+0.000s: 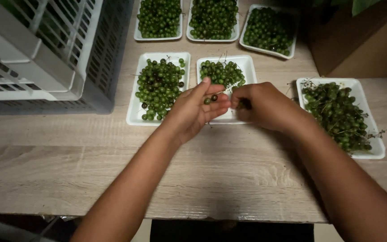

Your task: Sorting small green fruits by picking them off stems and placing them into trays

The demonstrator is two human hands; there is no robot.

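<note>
Over the half-filled white foam tray (247,67) on the pale wooden desk (68,161), the left hand (195,110) lies cupped open, cradling small green berries (210,99). The right hand (265,105) is pinched closed on a dark berry sprig (243,104)

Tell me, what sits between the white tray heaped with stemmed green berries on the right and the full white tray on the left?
In the head view, a half-filled white foam tray, with both hands, left hand and right hand, over it.

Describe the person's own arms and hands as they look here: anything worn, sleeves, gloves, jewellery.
Both arms are bare from where they enter view at the bottom edge: no sleeves show. The left hand and right hand wear no gloves, and no watch or bracelet shows at either wrist. No rings are visible on the fingers, though the dim light hides fine detail.
</note>
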